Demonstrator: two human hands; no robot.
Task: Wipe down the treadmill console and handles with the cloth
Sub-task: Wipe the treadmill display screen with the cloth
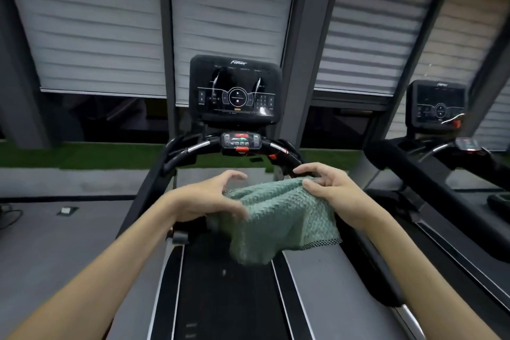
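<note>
A green textured cloth [278, 218] hangs between my two hands above the treadmill belt [226, 292]. My right hand [331, 190] pinches its upper right edge. My left hand [212, 196] holds the left side, thumb under the fabric and fingers curled above it. The black console screen [236, 88] stands ahead, apart from both hands. Below it sits a small control panel [241, 142] between the curved black handles [190, 150]. The right handle is partly hidden behind my right hand and the cloth.
A second treadmill with its own console [437, 103] and thick black side rail [430, 179] stands close on the right. Grey floor [69, 229] lies to the left, with a floor socket [66, 210]. Window blinds and grey pillars fill the wall ahead.
</note>
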